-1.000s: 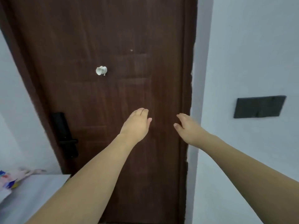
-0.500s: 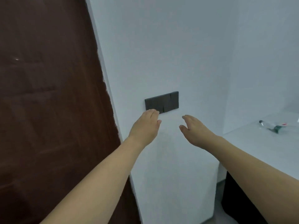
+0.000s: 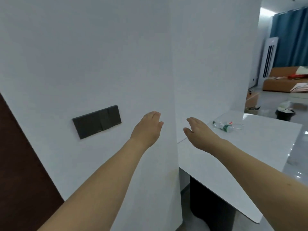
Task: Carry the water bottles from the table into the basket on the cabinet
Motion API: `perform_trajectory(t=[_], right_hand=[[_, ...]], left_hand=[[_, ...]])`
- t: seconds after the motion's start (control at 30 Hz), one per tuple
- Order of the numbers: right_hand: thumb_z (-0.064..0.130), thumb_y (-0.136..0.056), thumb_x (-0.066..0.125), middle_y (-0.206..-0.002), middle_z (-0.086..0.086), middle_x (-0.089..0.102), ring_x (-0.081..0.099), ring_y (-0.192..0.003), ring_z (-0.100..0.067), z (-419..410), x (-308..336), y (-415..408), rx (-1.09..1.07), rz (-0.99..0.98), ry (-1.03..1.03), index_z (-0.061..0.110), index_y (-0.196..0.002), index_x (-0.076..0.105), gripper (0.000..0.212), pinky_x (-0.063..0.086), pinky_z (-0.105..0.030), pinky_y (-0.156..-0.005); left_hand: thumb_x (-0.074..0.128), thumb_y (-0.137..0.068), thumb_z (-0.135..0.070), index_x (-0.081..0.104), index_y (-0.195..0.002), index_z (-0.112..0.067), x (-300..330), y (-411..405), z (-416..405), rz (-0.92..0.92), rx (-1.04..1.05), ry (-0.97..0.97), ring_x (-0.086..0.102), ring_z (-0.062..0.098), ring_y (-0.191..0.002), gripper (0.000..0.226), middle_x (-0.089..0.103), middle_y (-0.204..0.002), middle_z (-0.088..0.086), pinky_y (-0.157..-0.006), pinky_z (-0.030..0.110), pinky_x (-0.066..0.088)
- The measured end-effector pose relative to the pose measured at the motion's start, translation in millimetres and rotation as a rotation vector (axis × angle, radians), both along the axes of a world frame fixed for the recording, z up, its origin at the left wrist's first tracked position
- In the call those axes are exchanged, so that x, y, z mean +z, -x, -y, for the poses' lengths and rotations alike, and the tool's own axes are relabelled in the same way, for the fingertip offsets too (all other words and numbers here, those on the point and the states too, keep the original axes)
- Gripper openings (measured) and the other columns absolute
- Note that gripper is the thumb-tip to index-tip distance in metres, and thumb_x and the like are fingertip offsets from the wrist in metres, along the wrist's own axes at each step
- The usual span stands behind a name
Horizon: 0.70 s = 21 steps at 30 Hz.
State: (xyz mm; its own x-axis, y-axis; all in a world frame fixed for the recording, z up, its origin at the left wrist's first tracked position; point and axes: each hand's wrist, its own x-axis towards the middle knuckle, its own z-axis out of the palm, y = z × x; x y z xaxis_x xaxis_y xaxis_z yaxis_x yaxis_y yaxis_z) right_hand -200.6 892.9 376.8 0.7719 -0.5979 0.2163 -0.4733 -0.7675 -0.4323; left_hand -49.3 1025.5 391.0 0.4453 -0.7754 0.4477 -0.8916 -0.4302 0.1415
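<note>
Two clear water bottles lie on their sides on the glossy white table (image 3: 250, 147) at the right: one with a green label (image 3: 223, 126) and, just behind it, one with a red cap (image 3: 234, 123). My left hand (image 3: 146, 129) is stretched out in front of the white wall, fingers straight, holding nothing. My right hand (image 3: 198, 133) reaches forward with relaxed fingers, empty, a little short of the bottles and to their left. The basket and the cabinet are out of view.
A white wall corner (image 3: 175, 97) stands between me and the table, carrying a dark switch panel (image 3: 97, 121). A brown door (image 3: 15, 164) edges the left. Beyond the table are a dark bin (image 3: 284, 113), an orange sofa (image 3: 281, 81) and blue curtains (image 3: 290, 34).
The view has swung right, from the brown door past the switch panel to the table with the bottles. Both hands stay stretched out and empty.
</note>
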Motion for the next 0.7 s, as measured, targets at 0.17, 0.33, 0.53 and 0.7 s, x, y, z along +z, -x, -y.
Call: perform_trajectory(t=[0.17, 0.33, 0.53, 0.7], right_hand=[[0.023, -0.103, 0.036, -0.148, -0.016, 0.04, 0.033, -0.138, -0.03, 47, -10, -3, -0.038, -0.014, -0.005, -0.002, -0.142, 0.037, 0.047, 0.023, -0.033, -0.11], [0.024, -0.103, 0.036, -0.152, -0.014, 0.037, 0.03, -0.141, -0.029, 100, -15, -14, -0.071, -0.032, 0.002, 0.0, -0.146, 0.033, 0.049, 0.022, -0.033, -0.112], [0.023, -0.102, 0.037, -0.145, -0.017, 0.042, 0.036, -0.135, -0.032, 167, -11, -18, -0.137, -0.036, 0.011, -0.003, -0.138, 0.04, 0.044, 0.027, -0.038, -0.11], [0.023, -0.102, 0.038, -0.143, -0.017, 0.045, 0.038, -0.133, -0.033, 230, -9, 10, -0.185, -0.022, 0.017, -0.003, -0.137, 0.041, 0.043, 0.03, -0.039, -0.109]], left_hand=[[0.033, -0.105, -0.03, 0.035, -0.146, -0.011, -11, -4, 53, -0.021, -0.036, -0.018, 0.025, 0.018, -0.143, 0.046, 0.033, -0.154, 0.005, -0.113, 0.034, 0.028], [0.033, -0.105, -0.029, 0.035, -0.146, -0.01, -17, -20, 109, -0.024, -0.071, -0.023, 0.025, 0.019, -0.143, 0.045, 0.034, -0.154, 0.005, -0.112, 0.034, 0.029], [0.034, -0.105, -0.029, 0.036, -0.145, -0.01, -18, -28, 186, -0.02, -0.126, -0.037, 0.028, 0.019, -0.142, 0.044, 0.035, -0.153, 0.005, -0.11, 0.033, 0.031], [0.033, -0.105, -0.029, 0.035, -0.146, -0.011, -12, -11, 255, -0.023, -0.148, -0.053, 0.027, 0.017, -0.142, 0.045, 0.033, -0.154, 0.002, -0.108, 0.033, 0.031]])
